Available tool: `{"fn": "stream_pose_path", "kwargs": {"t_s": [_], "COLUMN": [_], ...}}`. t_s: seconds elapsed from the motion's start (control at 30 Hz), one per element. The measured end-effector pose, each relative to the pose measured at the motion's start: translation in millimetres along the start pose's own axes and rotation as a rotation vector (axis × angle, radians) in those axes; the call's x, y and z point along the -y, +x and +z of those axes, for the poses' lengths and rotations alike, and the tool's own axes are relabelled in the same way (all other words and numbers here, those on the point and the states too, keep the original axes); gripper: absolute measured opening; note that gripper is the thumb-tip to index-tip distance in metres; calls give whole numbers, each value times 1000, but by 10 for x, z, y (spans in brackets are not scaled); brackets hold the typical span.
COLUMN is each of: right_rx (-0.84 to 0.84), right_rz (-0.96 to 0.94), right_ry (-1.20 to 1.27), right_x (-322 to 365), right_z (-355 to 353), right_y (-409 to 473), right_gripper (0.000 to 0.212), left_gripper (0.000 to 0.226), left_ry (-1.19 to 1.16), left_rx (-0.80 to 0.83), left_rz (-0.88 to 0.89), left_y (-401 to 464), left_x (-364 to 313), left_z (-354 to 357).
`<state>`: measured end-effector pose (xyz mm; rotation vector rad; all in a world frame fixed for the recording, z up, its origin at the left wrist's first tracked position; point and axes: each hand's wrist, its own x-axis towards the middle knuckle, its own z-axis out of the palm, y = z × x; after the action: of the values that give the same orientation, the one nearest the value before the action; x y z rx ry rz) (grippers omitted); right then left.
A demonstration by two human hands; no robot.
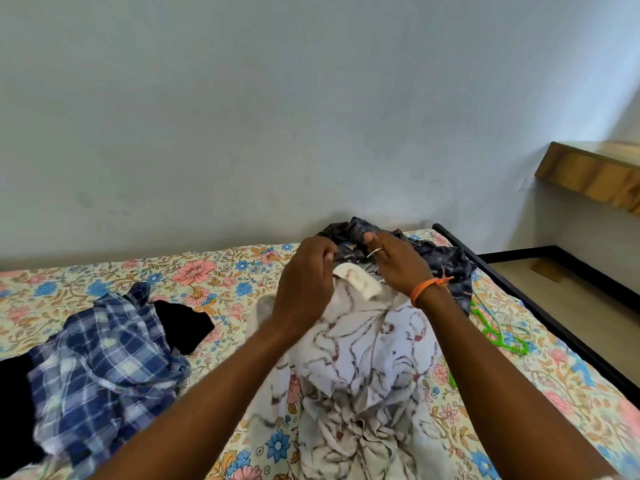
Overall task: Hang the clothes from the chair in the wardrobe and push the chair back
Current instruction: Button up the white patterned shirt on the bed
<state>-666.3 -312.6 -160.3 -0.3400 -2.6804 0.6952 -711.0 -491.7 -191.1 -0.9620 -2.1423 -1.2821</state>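
White shirt (363, 344) collar in both hands

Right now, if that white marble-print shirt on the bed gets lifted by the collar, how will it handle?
The white marble-print shirt lies crumpled in soft folds on the floral bedsheet, so it will probably drape limply rather than hold shape. It looks like thin fabric, likely light. Both hands are at its collar; the bunched lower part may trail and drag.

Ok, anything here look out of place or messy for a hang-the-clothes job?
Yes: clothes lie crumpled on the bed, not hung. A blue plaid shirt is bunched at left, a dark garment is heaped by the wall, and a green hanger lies loose. Both hands work at the white patterned shirt.
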Motion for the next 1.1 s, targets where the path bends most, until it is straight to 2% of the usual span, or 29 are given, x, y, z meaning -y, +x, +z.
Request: {"fn": "stream_pose_path", "kwargs": {"t_s": [0.03,0.1,0.17,0.2,0.23,0.3,0.37,0.47,0.6,0.7,0.83,0.93,1.03,1.1], "right_rx": [-9,6,10,6,12,92,201,256,279,260,152,59,-2,-10], "right_rz": [43,119,198,241,293,410,430,390,386,398,409,347,192,125], "right_ry": [2,-10,36,86,177,376,421,403,494,524,574,479,184,5], "right_x": [5,28,51,54,64,128,219,295,291,245,92,-90,-191,-199], "right_z": [-12,-29,-50,-68,-94,-168,-247,-357,-496,-513,-546,-691,-859,-922], "right_y": [24,68,101,122,137,122,90,102,171,205,318,443,547,589], "right_gripper": [54,53,55,54,51,40,37,34,26,28,29,37,42,42], "left_gripper": [8,9,12,10,9,30,54,56,25,15,26,21,11,19], "left_ry": [34,199,353,347,275,80,61,50,-124,-246,-280,-252,-243,-235], "left_rx": [-74,-144,-108,-35,53,201,266,184,120,92,103,148,176,178], "left_rz": [13,167,321,301,195,-158,-315,-385,-408,-445,-417,-352,-319,-307], "left_y": [-147,-438,-728,-850,-944,-1034,-976,-739,-515,-485,-579,-782,-995,-1071], "left_x": [6,-32,-52,-43,-39,-52,-92,-177,-240,-239,-52,50,126,166], "left_z": [37,141,337,449,554,733,869,953,1004,1010,897,740,642,604]}}
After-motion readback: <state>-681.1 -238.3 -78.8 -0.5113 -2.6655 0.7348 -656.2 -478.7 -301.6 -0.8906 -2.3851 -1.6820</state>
